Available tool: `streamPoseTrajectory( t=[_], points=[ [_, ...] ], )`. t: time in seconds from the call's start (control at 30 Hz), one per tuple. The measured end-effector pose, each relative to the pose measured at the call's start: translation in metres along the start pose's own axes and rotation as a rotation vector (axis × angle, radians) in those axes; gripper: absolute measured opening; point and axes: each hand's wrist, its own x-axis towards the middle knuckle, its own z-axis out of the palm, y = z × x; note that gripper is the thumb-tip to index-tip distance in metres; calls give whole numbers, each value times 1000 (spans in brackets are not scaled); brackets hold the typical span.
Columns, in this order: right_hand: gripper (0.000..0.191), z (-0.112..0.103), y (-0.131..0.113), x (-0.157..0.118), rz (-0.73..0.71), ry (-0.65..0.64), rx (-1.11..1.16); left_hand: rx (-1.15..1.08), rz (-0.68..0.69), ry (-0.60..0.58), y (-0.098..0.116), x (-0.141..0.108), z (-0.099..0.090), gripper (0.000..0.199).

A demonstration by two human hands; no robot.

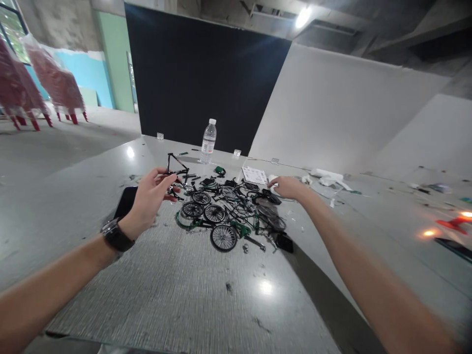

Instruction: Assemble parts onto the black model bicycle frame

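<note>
My left hand (149, 199) is raised over the grey table (177, 290) and pinches a small black model bicycle frame (176, 164) between thumb and fingers. A black watch sits on that wrist. My right hand (289, 187) reaches to the far right of a pile of model bicycle parts (230, 211), its fingertips at a small white piece (273, 179); whether it grips it is unclear. The pile holds several spoked wheels, black tyres and green frames. One large spoked wheel (223, 237) lies nearest me.
A clear water bottle (208, 141) stands at the table's far edge. A dark phone (126, 201) lies left of the pile, partly behind my left hand. An instruction sheet (254, 175) and white scraps (326, 177) lie at the back right. Red chairs (55, 83) stand far left.
</note>
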Motion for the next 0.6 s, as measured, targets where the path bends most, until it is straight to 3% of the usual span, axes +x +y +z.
streamPoseTrajectory(
  t=[0.23, 0.4, 0.6],
  points=[
    [46, 26, 10, -56, -29, -9, 37, 27, -6, -18, 0, -4, 4, 33],
    [52, 20, 5, -85, -141, 39, 175, 39, -15, -28, -3, -5, 5, 34],
    [92, 10, -10, -106, -224, -200, 279, 51, -17, -34, -2, -7, 5, 33]
  ],
)
